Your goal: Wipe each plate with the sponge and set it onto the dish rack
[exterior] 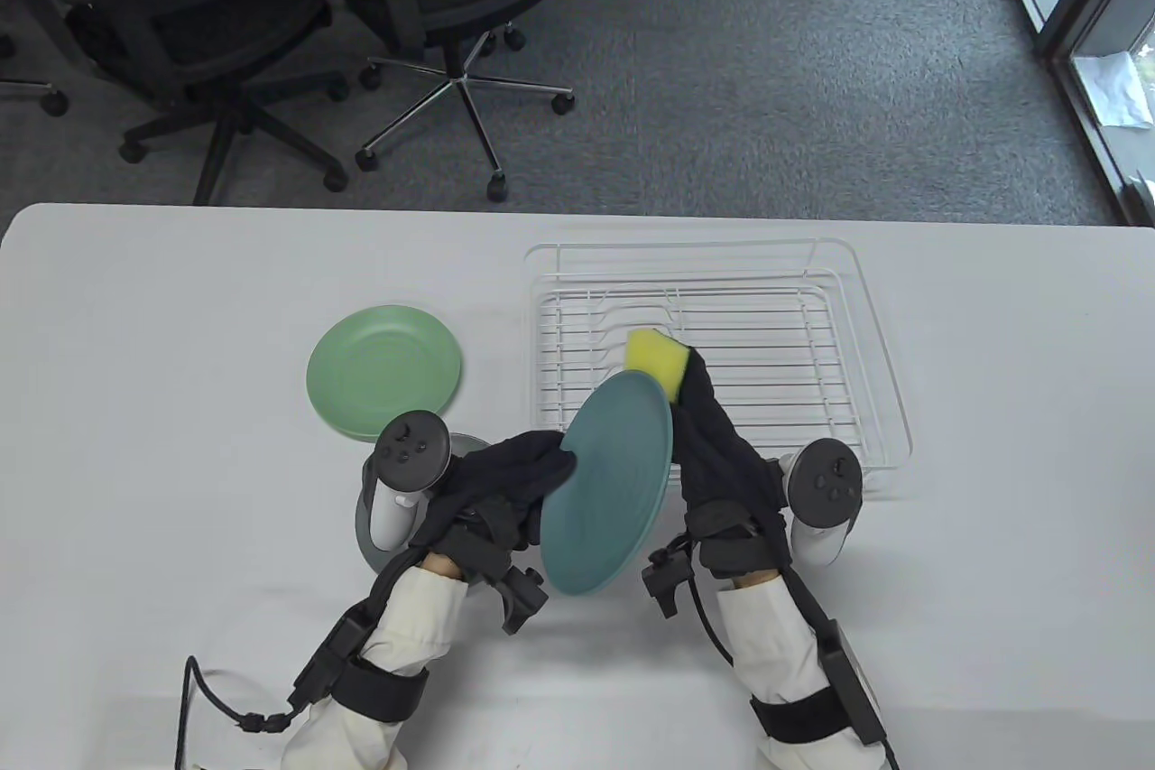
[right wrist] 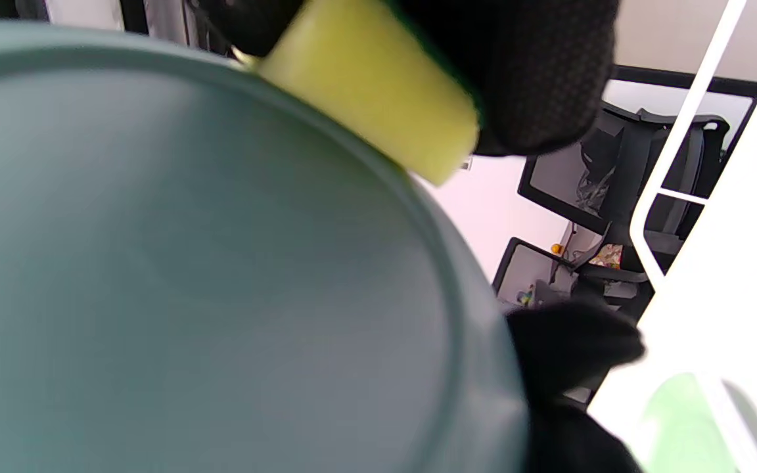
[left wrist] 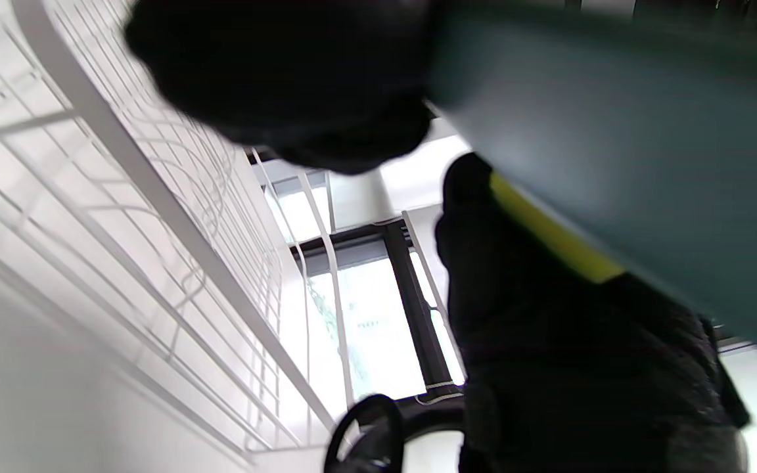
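left hand (exterior: 505, 481) grips teal plate (exterior: 609, 490) tilted by its rim; right hand (exterior: 717, 445) pinches sponge (exterior: 657, 352) at far rim. sweep full face, keep steady pressure.

Table view looking down from above; both wrist views sitting close, tilted, sharing the teal plate (exterior: 609, 481) and rack (exterior: 866, 328).

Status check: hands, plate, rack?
Left hand grips teal plate, tilted, off the table. Right hand holds sponge at its top rim. Dish rack empty; green plate waiting.
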A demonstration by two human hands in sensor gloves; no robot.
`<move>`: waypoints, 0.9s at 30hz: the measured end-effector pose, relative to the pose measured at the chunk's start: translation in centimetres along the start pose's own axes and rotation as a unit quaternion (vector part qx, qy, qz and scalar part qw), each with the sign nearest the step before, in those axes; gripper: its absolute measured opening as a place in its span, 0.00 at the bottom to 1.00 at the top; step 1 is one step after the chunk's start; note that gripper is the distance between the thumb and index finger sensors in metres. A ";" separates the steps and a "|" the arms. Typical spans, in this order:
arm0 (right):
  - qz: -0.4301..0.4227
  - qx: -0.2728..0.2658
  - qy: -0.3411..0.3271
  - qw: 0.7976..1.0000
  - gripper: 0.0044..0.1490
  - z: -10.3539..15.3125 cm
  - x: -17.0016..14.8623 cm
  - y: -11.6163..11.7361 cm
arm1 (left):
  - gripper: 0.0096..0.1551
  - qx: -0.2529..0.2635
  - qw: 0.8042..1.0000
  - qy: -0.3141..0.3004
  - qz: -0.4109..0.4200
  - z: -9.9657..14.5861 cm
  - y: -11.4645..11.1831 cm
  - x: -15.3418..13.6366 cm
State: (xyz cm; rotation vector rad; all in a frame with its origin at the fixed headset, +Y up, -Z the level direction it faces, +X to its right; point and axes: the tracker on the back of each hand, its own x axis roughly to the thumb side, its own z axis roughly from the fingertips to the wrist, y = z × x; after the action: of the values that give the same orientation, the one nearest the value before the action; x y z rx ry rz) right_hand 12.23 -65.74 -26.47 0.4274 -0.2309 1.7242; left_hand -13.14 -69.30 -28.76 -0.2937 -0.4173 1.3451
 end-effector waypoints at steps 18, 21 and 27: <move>0.305 0.046 -0.125 0.943 0.48 1.8 3.9 5.9 | 0.25 0.058 0.964 0.039 0.257 0.5 -0.1 -1.4; 0.330 0.032 -0.145 0.932 0.48 2.1 4.6 6.2 | 0.25 0.081 0.962 0.041 0.259 0.6 0.1 -1.6; 0.309 0.021 -0.164 0.936 0.49 3.3 6.4 7.2 | 0.25 0.127 0.959 0.047 0.249 0.8 1.0 -2.2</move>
State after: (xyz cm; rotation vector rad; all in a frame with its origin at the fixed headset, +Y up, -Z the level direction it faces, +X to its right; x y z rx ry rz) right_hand 4.78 -62.72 -20.27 0.7314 -0.6231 2.2690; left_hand -14.75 -71.23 -28.70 -0.2568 -0.0838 1.8502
